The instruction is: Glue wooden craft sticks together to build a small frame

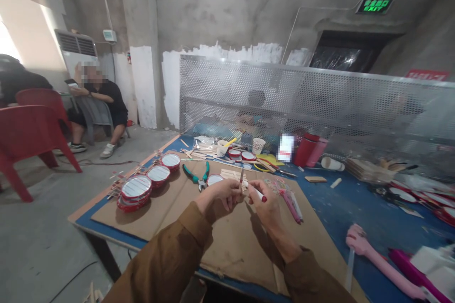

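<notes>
My left hand pinches a thin wooden stick that stands nearly upright above the cardboard sheet. Close beside it, my right hand is closed around a small white tube with a dark red end. The tube's tip is near the stick; whether they touch I cannot tell. Just behind my hands lie several flat wooden sticks and a round red-rimmed piece. Teal-handled pliers rest open to the left. To the right lie pink pen-like items.
Red-rimmed discs line the left table edge. Paper cups, a red bottle and a glowing phone stand at the back before a perforated metal panel. A pink tool lies right. A seated person holds a phone.
</notes>
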The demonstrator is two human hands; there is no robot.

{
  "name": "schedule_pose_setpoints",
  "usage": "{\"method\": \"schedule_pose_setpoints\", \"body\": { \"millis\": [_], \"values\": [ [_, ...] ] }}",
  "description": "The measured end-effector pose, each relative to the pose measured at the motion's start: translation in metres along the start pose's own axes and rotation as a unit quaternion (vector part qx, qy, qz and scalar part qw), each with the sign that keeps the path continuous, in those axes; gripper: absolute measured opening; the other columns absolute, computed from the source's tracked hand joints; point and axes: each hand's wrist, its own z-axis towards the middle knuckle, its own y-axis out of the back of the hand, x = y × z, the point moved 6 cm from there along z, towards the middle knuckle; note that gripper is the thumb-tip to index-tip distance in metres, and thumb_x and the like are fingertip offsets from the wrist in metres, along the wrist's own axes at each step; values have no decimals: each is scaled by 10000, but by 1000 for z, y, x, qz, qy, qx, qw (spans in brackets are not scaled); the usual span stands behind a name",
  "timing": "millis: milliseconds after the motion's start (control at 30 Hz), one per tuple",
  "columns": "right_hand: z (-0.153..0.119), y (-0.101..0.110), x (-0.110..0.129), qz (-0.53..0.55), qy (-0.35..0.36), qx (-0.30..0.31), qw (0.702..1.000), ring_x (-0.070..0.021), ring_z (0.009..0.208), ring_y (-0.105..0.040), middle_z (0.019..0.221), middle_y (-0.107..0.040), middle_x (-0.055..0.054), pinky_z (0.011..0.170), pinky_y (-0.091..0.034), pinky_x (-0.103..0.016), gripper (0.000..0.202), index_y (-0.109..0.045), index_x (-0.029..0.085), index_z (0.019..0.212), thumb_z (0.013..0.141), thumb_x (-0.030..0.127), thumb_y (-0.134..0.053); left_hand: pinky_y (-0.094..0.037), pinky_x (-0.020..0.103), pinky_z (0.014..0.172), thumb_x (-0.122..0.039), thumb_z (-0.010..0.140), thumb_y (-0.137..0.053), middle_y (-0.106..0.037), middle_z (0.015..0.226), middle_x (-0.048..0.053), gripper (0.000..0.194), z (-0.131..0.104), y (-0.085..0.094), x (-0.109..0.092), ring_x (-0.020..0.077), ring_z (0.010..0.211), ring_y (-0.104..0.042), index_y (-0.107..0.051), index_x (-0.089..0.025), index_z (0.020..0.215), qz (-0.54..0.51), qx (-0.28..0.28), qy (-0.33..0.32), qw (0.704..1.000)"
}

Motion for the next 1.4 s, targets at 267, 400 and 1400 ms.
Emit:
{"method": "schedule_pose_setpoints", "body": {
  "millis": [267,400,1400],
  "values": [
    [0,-1,4,0,12,8,1000,-207,608,-618,698,-676,-49,532,-444,-299,304,-609,211,800,818,494,-499,-476,248,434,-361,893,-478,-541,558,-11,210,2,1,4,141,421,-574,-471,-160,833,-17,-7,26,999],
    [0,-1,2,4,9,5,1000,-206,597,-617,671,-671,-50,521,-441,-292,336,-609,201,817,813,516,-491,-483,248,431,-317,903,-460,-538,569,-17,174,1,1,2,132,418,-571,-466,-163,821,-30,-5,26,999],
    [-1,-3,4,-21,29,18,999,-204,609,-623,695,-676,-51,540,-444,-291,323,-622,194,848,825,486,-488,-476,221,435,-209,930,-382,-509,520,-43,136,2,1,0,107,389,-548,-472,-153,845,11,-11,44,999]
  ]
}}
